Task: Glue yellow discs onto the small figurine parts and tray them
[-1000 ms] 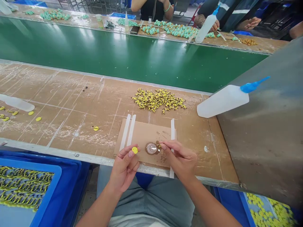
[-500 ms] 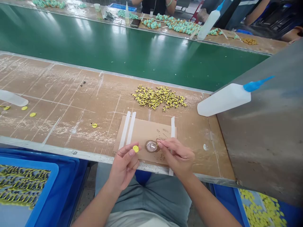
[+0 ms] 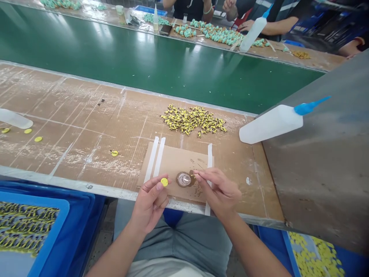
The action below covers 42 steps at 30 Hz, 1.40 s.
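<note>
Two bare hands over a taped cardboard sheet [image 3: 175, 157] on the bench [image 3: 95, 111]. Left hand [image 3: 151, 206]: thumb and fingertips pinched on a yellow disc [image 3: 164, 182], face up, near the sheet's left side; remaining fingers loosely curled. Right hand [image 3: 221, 192]: thumb and index nearly together around a tiny piece [image 3: 194, 175], mostly hidden, just beside a round clear dish [image 3: 183, 179]; can't tell if touching. Heap of yellow-and-dark pieces [image 3: 194, 120] beyond the sheet. White bottle [image 3: 271, 124] with blue nozzle [image 3: 309, 107] right of heap. Blue tray [image 3: 65, 213] lower left, rows of yellow-and-dark parts [image 3: 27, 227].
</note>
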Tool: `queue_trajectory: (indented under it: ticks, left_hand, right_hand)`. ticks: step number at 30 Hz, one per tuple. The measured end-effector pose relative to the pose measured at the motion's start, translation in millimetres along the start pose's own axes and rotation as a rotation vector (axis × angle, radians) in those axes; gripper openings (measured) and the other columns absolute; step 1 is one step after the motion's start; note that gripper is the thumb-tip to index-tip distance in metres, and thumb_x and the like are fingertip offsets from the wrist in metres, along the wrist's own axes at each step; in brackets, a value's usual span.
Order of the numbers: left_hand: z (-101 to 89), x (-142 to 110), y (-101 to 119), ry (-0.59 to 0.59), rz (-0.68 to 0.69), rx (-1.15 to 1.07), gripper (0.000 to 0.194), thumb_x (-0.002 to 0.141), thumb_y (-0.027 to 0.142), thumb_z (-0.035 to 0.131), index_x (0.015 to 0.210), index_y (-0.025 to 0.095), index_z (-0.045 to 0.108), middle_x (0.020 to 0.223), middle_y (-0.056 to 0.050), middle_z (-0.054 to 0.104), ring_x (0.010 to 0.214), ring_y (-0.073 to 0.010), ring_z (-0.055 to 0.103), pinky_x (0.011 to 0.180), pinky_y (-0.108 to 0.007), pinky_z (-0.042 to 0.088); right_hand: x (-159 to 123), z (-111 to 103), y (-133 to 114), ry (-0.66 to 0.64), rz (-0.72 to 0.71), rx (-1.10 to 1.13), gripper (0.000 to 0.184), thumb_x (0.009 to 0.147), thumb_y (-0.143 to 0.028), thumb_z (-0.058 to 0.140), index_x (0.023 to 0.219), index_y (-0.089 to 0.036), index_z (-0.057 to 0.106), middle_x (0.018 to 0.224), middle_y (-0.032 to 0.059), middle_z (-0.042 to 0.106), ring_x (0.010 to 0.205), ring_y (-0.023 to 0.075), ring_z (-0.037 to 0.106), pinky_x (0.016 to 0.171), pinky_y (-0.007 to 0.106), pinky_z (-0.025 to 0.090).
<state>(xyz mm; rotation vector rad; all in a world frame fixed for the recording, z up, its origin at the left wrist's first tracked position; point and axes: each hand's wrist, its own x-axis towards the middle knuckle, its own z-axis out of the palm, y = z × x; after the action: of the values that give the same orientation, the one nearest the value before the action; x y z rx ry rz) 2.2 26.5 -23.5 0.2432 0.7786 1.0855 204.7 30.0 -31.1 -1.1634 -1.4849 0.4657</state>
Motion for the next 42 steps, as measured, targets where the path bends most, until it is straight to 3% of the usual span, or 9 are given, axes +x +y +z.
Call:
queue_trajectory:
  ticks: [5,17,22,27,32,34,37,39,42]
  left_hand:
    - [-0.4,-0.6,0.0,-0.004,-0.006,-0.005,0.024,0.077,0.029,0.078,0.099,0.018,0.077,0.091,-0.006,0.074,0.040,0.0023,0.026,0.040,-0.016,0.022]
    - [0.7,-0.6,0.3,0.017,-0.027,-0.035,0.022,0.079,0.028,0.076,0.100,0.020,0.077,0.091,-0.006,0.074,0.041,0.0017,0.027,0.040,-0.017,0.023]
    - [3.3,-2.4,0.4,0.039,-0.003,-0.043,0.023,0.080,0.027,0.076,0.102,0.022,0.077,0.089,-0.006,0.074,0.042,0.0013,0.027,0.040,-0.017,0.024]
    - [13.5,-8.0,-1.1,0.026,0.016,-0.028,0.021,0.081,0.029,0.075,0.101,0.022,0.078,0.091,-0.006,0.075,0.041,0.0009,0.026,0.041,-0.018,0.024]
    - [27.1,-16.0,-8.2,-0.015,0.023,0.036,0.020,0.083,0.033,0.074,0.099,0.021,0.079,0.087,-0.006,0.074,0.041,0.0002,0.024,0.042,-0.021,0.023]
    - [31.7,-18.3,-11.2,-0.021,0.026,0.052,0.023,0.081,0.034,0.075,0.100,0.021,0.079,0.074,-0.004,0.071,0.042,-0.0005,0.023,0.043,-0.021,0.021]
    - [37.0,-20.6,-13.8,-0.034,0.022,0.065,0.029,0.079,0.036,0.077,0.103,0.020,0.079,0.048,0.005,0.049,0.042,-0.0021,0.021,0.043,-0.021,0.018]
    - [39.5,-21.8,-14.5,-0.046,0.022,0.074,0.031,0.079,0.036,0.077,0.105,0.020,0.078,0.044,0.008,0.036,0.042,-0.0028,0.020,0.043,-0.021,0.018]
    - [41.2,-23.4,-15.1,-0.071,0.024,0.084,0.030,0.083,0.035,0.074,0.109,0.021,0.077,0.047,0.009,0.031,0.044,-0.0028,0.019,0.044,-0.020,0.017]
  right_hand:
    - [3.0,-2.4,3.0,-0.069,-0.124,-0.046,0.040,0.079,-0.004,0.070,0.109,-0.031,0.072,0.093,0.0040,0.078,0.080,0.0219,0.072,0.070,0.041,0.060]
    - [5.9,-0.6,0.3,-0.082,-0.133,-0.026,0.040,0.078,-0.004,0.072,0.107,-0.031,0.074,0.091,0.0027,0.078,0.077,0.0206,0.072,0.069,0.039,0.060]
    - [2.5,0.6,-6.9,0.068,0.073,0.109,0.030,0.079,-0.007,0.073,0.099,-0.029,0.076,0.089,0.0037,0.078,0.078,0.0206,0.072,0.069,0.038,0.060]
    - [4.7,6.1,-31.7,0.274,0.334,0.369,0.017,0.079,-0.016,0.079,0.089,-0.029,0.076,0.085,0.0002,0.078,0.079,0.0195,0.076,0.076,0.035,0.064]
    - [6.2,19.1,-64.2,0.281,0.402,0.463,0.013,0.079,-0.022,0.080,0.090,-0.028,0.075,0.090,0.0027,0.079,0.085,0.0238,0.076,0.082,0.041,0.065]
    - [4.8,25.3,-72.1,0.271,0.392,0.484,0.013,0.080,-0.020,0.079,0.091,-0.027,0.075,0.093,0.0039,0.079,0.088,0.0248,0.076,0.085,0.042,0.065]
    - [1.7,32.5,-76.8,0.280,0.376,0.503,0.016,0.081,-0.016,0.077,0.092,-0.028,0.076,0.095,0.0024,0.079,0.089,0.0235,0.076,0.085,0.039,0.065]
    - [-0.4,35.0,-77.0,0.282,0.382,0.516,0.019,0.081,-0.014,0.076,0.093,-0.029,0.076,0.095,0.0011,0.079,0.089,0.0225,0.076,0.085,0.037,0.065]
    - [-2.7,35.9,-76.2,0.277,0.405,0.529,0.021,0.080,-0.010,0.076,0.092,-0.028,0.076,0.094,0.0000,0.079,0.089,0.0212,0.076,0.084,0.034,0.065]
